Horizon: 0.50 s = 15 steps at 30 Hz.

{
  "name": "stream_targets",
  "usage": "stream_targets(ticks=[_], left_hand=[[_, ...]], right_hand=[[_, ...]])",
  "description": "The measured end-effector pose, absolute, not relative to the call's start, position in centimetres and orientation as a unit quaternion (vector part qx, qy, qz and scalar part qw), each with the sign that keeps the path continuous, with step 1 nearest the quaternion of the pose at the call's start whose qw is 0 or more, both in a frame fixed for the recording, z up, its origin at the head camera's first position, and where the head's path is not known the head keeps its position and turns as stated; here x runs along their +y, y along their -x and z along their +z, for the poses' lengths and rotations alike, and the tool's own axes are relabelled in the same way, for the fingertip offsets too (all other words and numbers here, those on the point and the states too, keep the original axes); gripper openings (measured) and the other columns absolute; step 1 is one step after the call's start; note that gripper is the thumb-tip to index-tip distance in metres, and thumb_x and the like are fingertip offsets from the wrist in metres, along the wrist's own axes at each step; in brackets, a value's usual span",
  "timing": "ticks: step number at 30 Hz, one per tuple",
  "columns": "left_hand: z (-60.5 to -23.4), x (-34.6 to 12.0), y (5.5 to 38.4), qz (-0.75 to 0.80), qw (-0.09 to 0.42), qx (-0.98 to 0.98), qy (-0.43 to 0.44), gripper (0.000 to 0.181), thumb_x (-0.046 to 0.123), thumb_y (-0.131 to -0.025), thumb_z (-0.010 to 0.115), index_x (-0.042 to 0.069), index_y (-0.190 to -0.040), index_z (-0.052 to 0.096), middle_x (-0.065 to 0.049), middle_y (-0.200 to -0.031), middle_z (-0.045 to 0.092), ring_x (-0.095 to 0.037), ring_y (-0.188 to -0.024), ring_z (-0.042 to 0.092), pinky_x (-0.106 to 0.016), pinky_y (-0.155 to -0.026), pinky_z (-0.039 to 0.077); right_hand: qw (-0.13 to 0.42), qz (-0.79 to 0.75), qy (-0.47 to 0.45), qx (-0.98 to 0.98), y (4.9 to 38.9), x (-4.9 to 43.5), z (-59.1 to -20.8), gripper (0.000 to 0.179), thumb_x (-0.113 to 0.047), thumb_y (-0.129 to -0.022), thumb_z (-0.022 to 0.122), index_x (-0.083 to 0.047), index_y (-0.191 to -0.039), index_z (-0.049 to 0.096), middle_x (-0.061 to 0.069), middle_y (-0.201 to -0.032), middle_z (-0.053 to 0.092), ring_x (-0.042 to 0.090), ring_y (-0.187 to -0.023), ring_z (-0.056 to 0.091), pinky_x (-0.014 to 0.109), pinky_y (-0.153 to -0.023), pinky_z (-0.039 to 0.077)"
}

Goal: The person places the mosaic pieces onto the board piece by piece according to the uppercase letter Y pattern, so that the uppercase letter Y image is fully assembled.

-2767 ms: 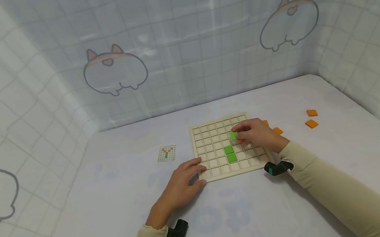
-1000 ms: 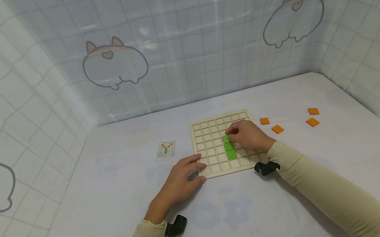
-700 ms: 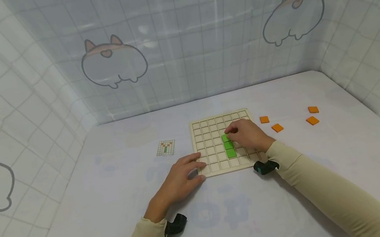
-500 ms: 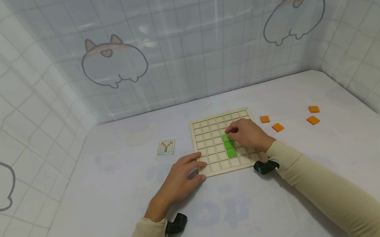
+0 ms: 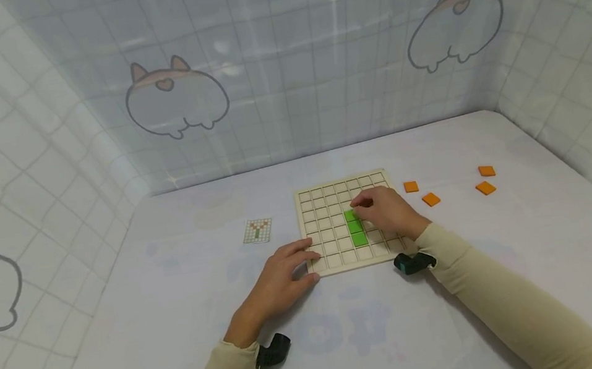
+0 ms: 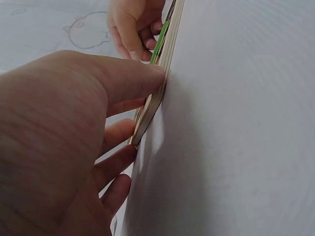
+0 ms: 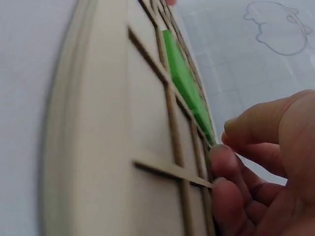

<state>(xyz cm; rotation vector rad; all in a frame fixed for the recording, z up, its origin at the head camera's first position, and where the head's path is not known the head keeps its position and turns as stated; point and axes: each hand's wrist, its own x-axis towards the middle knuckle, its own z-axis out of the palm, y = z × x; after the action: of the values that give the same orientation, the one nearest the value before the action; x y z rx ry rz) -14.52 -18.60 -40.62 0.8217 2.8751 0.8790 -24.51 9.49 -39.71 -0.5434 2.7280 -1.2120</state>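
A square wooden grid board [image 5: 331, 247] lies on the white cloth. Three bright green square tiles stand in one column of it: a lower one [image 5: 359, 239], a middle one [image 5: 354, 226] and a top one [image 5: 349, 215]. My right hand [image 5: 388, 213] comes in from the right, its curled fingertips and thumb on the top tile, partly covering it. In the right wrist view the fingers [image 7: 226, 160] bunch at the far end of the green row. My left hand [image 5: 280, 279] holds nothing; with fingers spread, it touches the board's left edge.
To the right of the board lie several orange tiles, two near it, such as one [image 5: 431, 199], and two farther off, such as another [image 5: 485, 187]. A small card [image 5: 257, 231] with a Y-shaped grid pattern lies to the left. Tile-patterned walls surround the tabletop.
Since the oldest frame, my right hand has moved left with the third green tile, which now sits above the other two. Over the last second both hands have stayed nearly still.
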Motion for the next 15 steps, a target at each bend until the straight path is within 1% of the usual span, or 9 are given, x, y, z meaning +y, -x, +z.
stream_targets(ticks=[2,5,9,11,12,15], left_hand=[[-40.6,-18.6,14.6,0.282,0.013,0.923,-0.263,0.032,0.023,-0.093,0.073,0.014,-0.124,0.069,-0.008,-0.151,0.048,-0.028,-0.141,0.040,-0.051,-0.111,0.034],[-40.6,-18.7,14.6,0.283,0.012,0.922,-0.264,0.032,0.022,-0.092,0.073,0.014,-0.123,0.069,-0.007,-0.151,0.048,-0.028,-0.141,0.040,-0.051,-0.111,0.034],[-40.6,-18.7,14.6,0.283,0.013,0.922,-0.264,0.032,0.023,-0.093,0.073,0.014,-0.124,0.069,-0.007,-0.151,0.048,-0.027,-0.141,0.040,-0.051,-0.111,0.034],[-40.6,-18.7,14.6,0.284,0.012,0.921,-0.266,0.032,0.022,-0.093,0.073,0.014,-0.124,0.069,-0.007,-0.151,0.048,-0.028,-0.141,0.040,-0.051,-0.111,0.034],[-40.6,-18.7,14.6,0.285,0.012,0.921,-0.266,0.033,0.022,-0.093,0.073,0.014,-0.124,0.069,-0.008,-0.151,0.048,-0.028,-0.141,0.040,-0.051,-0.111,0.034],[-40.6,-18.8,14.6,0.287,0.010,0.920,-0.267,0.033,0.021,-0.092,0.073,0.013,-0.123,0.069,-0.009,-0.150,0.048,-0.030,-0.140,0.040,-0.052,-0.110,0.035]], right_hand=[[0.066,-0.418,0.173,0.889,24.4,9.8,-39.4,0.027,-0.023,-0.100,0.061,-0.008,-0.121,0.071,0.006,-0.115,0.069,0.022,-0.100,0.063,0.042,-0.088,0.051],[0.083,-0.448,0.160,0.876,24.3,10.5,-39.0,0.028,-0.023,-0.099,0.061,-0.009,-0.123,0.070,0.006,-0.119,0.067,0.023,-0.103,0.061,0.042,-0.090,0.050],[0.112,-0.488,0.134,0.855,24.1,11.5,-38.6,0.032,-0.025,-0.099,0.061,-0.010,-0.128,0.066,0.007,-0.119,0.066,0.025,-0.100,0.063,0.040,-0.085,0.053],[0.120,-0.503,0.125,0.847,24.0,12.0,-38.3,0.036,-0.026,-0.100,0.061,-0.009,-0.130,0.064,0.010,-0.118,0.066,0.026,-0.096,0.064,0.038,-0.081,0.055],[0.123,-0.508,0.122,0.844,24.0,12.3,-38.2,0.036,-0.027,-0.100,0.061,-0.008,-0.131,0.063,0.011,-0.116,0.066,0.027,-0.093,0.065,0.038,-0.078,0.056],[0.115,-0.505,0.119,0.847,23.9,13.3,-38.1,0.037,-0.027,-0.101,0.061,-0.007,-0.132,0.063,0.014,-0.114,0.067,0.027,-0.094,0.065,0.037,-0.077,0.056]])
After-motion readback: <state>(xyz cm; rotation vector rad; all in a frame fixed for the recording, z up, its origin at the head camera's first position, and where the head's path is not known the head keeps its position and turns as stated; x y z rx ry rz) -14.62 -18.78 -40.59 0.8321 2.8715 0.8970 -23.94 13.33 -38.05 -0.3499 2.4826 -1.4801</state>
